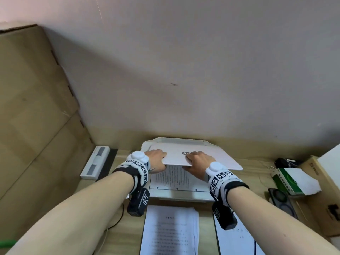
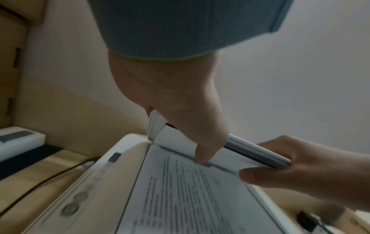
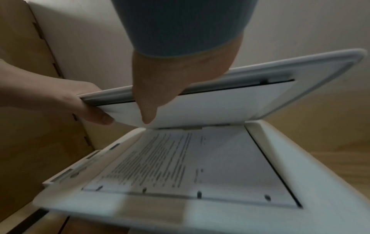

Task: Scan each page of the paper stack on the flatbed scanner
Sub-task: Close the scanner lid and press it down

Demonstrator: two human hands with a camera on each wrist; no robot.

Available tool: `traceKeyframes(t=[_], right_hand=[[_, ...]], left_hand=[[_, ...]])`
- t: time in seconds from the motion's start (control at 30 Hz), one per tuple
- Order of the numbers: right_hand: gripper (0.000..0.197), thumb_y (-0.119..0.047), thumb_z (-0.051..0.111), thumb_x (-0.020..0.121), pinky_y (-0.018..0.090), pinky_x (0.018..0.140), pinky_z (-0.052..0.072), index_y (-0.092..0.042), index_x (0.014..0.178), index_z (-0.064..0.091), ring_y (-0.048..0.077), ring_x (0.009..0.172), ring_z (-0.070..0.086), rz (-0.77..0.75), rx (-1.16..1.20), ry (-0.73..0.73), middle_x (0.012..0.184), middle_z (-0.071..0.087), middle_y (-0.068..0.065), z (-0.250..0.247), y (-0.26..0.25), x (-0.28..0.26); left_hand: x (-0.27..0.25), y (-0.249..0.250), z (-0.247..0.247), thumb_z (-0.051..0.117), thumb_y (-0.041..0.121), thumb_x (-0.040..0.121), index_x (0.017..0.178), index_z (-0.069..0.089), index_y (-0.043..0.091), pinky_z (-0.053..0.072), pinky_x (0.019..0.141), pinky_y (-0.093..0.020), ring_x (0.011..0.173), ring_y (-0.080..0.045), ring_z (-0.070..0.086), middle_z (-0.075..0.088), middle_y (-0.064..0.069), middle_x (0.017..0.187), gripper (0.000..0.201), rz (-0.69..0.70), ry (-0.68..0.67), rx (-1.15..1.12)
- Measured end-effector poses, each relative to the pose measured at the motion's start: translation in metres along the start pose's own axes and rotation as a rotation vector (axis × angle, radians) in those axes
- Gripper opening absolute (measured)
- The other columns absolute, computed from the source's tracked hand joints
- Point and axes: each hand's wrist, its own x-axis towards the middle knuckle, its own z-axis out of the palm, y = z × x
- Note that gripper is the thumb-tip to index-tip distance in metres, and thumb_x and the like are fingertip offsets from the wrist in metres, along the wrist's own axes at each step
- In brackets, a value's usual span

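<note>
Both hands (image 1: 156, 159) (image 1: 199, 161) gripping scanner lid (image 1: 211, 157), half raised

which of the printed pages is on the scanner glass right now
The single sheet under the half-raised lid, which both hands hold. The paper stack and the other page lie on the desk in front of the scanner.

scanner lid (image 1: 211, 159): smooth white plastic in both hands | page (image 1: 173, 178) beneath: matt printed paper | desk (image 1: 127, 234): pale wood-grain
</note>
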Motion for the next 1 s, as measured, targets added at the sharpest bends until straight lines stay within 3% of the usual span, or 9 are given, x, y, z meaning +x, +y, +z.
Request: traceKeyframes(t=[0.13,0.23,0.33,0.43,0.53,0.63,0.77,0.9,1.0], right_hand=[[0.060,-0.063,0.062,0.084,0.038,0.092,0.045,-0.021,0.124,0.049,0.026,0.126,0.047,-0.022,0.085,-0.049,0.140,0.049,-0.001,0.044,-0.002,-0.019],[0.074,-0.066,0.065,0.080,0.041,0.098,0.044,-0.016,0.130,0.044,0.029,0.130,0.043,-0.039,0.112,-0.155,0.144,0.041,0.004,0.077,-0.009,-0.031],[0.061,-0.063,0.058,0.088,0.041,0.093,0.043,-0.017,0.126,0.045,0.027,0.124,0.042,-0.052,0.142,-0.143,0.137,0.040,0.004,0.096,-0.013,-0.041],[0.050,-0.057,0.039,0.100,0.044,0.098,0.043,-0.017,0.130,0.041,0.030,0.128,0.040,-0.086,0.152,-0.080,0.145,0.035,0.007,0.109,-0.013,-0.036],[0.056,-0.050,0.034,0.103,0.044,0.115,0.033,-0.015,0.147,0.029,0.032,0.146,0.024,-0.093,0.143,-0.086,0.162,0.019,0.010,0.116,-0.016,-0.017],[0.063,-0.045,0.031,0.105,0.041,0.122,0.019,-0.009,0.156,0.019,0.031,0.152,0.015,-0.148,0.151,-0.110,0.166,0.011,0.013,0.120,-0.033,0.012],[0.065,-0.045,0.024,0.104,0.045,0.125,0.013,-0.010,0.158,0.011,0.029,0.154,0.007,-0.098,0.190,-0.081,0.167,0.005,0.013,0.128,-0.056,0.029],[0.067,-0.046,0.015,0.103,0.041,0.124,0.002,-0.012,0.160,0.002,0.024,0.155,-0.003,-0.051,0.174,-0.040,0.168,-0.005,0.009,0.139,-0.067,0.031],[0.067,-0.045,0.017,0.103,0.041,0.124,0.002,-0.013,0.160,0.004,0.024,0.155,-0.002,-0.056,0.179,-0.017,0.168,-0.003,0.008,0.144,-0.068,0.029]], left_hand=[[-0.015,-0.001,0.041,0.054,0.046,0.091,0.152,0.018,0.010,0.024,0.116,-0.040,0.146,-0.028,0.019,0.017,-0.014,0.159,0.080,0.062,0.004,0.110],[-0.021,-0.013,0.087,0.052,0.073,0.081,0.155,-0.003,0.013,0.008,0.122,-0.045,0.149,-0.027,-0.011,-0.014,-0.011,0.162,0.110,0.080,-0.158,0.099],[-0.022,-0.024,0.115,0.054,0.082,0.072,0.154,-0.011,0.019,0.003,0.122,-0.047,0.147,-0.024,-0.022,-0.026,-0.007,0.159,0.123,0.138,-0.230,0.091],[-0.028,-0.029,0.119,0.054,0.074,0.080,0.156,-0.001,0.020,0.005,0.122,-0.043,0.149,-0.021,-0.013,-0.015,-0.004,0.162,0.109,0.127,-0.143,0.032],[-0.037,-0.035,0.119,0.050,0.062,0.089,0.156,0.007,0.018,0.010,0.122,-0.042,0.150,-0.019,-0.003,-0.005,-0.003,0.164,0.091,0.056,-0.040,-0.010],[-0.052,-0.056,0.115,0.043,0.051,0.096,0.156,0.004,0.015,0.008,0.122,-0.040,0.150,-0.016,-0.004,-0.007,-0.002,0.164,0.080,-0.103,0.021,-0.077],[-0.061,-0.076,0.117,0.035,0.042,0.101,0.156,-0.001,0.011,0.010,0.122,-0.038,0.150,-0.019,0.000,-0.007,-0.004,0.163,0.072,-0.250,0.013,-0.175],[-0.051,-0.084,0.132,0.028,0.043,0.099,0.152,0.016,0.013,0.028,0.116,-0.045,0.144,-0.026,0.027,0.023,-0.009,0.159,0.062,-0.337,0.026,-0.338],[-0.039,-0.079,0.139,0.027,0.043,0.097,0.128,0.037,0.014,0.046,0.094,-0.046,0.108,-0.029,0.055,0.055,-0.011,0.126,0.043,-0.470,0.070,-0.512]])
